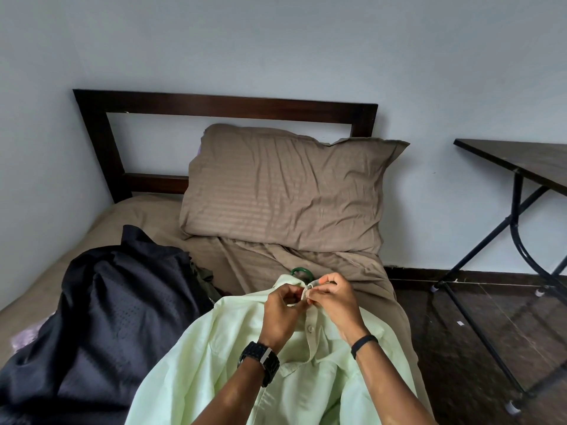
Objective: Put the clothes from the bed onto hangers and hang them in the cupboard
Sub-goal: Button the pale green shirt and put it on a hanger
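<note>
A pale green shirt lies spread on the bed, front side up, with its collar toward the pillow and its lower part running out of the view at the bottom. A green hanger is inside it; only the curved hook shows, coming out just above the collar and resting on the sheet.

Both hands are at the collar. The left hand has its fingers curled and pinches the left edge of the shirt's opening at the neck. The right hand pinches the other edge, close to the top button, so each grip is closed on the shirt cloth. The fingertips of the two hands are almost touching, just below the hanger hook. One more button is visible lower on the placket, between the two wrists. The left wrist carries a black watch, the right wrist a thin black band.

Just beside the shirt, on its left, a dark navy garment lies in a loose heap on the bed, and a bit of olive cloth shows between the two.

The bed has a brown striped sheet and a pillow in the same cloth, leaning against a dark wooden headboard. The bed stands in a corner of pale blue walls. To the right, apart from the bed, there is a dark table with black metal legs, standing on a dark glossy floor.
</note>
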Available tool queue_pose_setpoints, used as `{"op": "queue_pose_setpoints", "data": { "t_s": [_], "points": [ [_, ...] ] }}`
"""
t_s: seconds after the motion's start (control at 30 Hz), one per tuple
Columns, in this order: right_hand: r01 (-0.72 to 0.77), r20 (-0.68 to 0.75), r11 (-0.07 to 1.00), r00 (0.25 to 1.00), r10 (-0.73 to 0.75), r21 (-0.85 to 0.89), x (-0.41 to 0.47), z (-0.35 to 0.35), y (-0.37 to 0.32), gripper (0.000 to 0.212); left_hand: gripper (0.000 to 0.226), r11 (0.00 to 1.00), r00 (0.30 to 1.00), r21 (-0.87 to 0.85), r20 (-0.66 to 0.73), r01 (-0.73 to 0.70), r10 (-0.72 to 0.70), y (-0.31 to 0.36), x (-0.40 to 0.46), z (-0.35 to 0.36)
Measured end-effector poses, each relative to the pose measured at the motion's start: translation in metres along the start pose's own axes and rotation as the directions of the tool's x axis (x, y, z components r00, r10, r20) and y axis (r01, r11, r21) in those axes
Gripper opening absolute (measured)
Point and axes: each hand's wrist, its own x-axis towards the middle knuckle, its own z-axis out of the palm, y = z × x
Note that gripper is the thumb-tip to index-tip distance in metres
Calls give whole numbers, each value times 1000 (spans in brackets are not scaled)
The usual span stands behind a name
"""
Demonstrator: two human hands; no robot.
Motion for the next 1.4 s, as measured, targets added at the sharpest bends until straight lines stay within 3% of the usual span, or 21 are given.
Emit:
{"op": "queue_pose_setpoints", "data": {
  "t_s": [0.3, 0.6, 0.93, 1.1, 1.4],
  "points": [
    [37, -8, 996, 999, -38, -79, -1, -1, 1, 21, 12, 1000, 999, -2, -29, 24, -24, 2, 5, 4],
    [67, -18, 988, 997, -71, -140, 0, 0, 0, 23, 16, 975, 992, -183, -15, 124, -128, 7, 7, 5],
    [118, -38, 991, 992, -120, -68, -6, 0, 10, 27, 22, 985, 985, -133, -118, 110, -126, -6, 9, 10],
    [127, -51, 990, 990, -131, -67, -10, 2, 12, 29, 21, 983, 982, -112, -102, 148, -160, -7, 11, 11],
    [312, -147, 876, 911, -386, -367, -22, 17, 12, 29, 27, 970, 978, -126, 11, 206, -207, 4, 10, 4]
  ]
}}
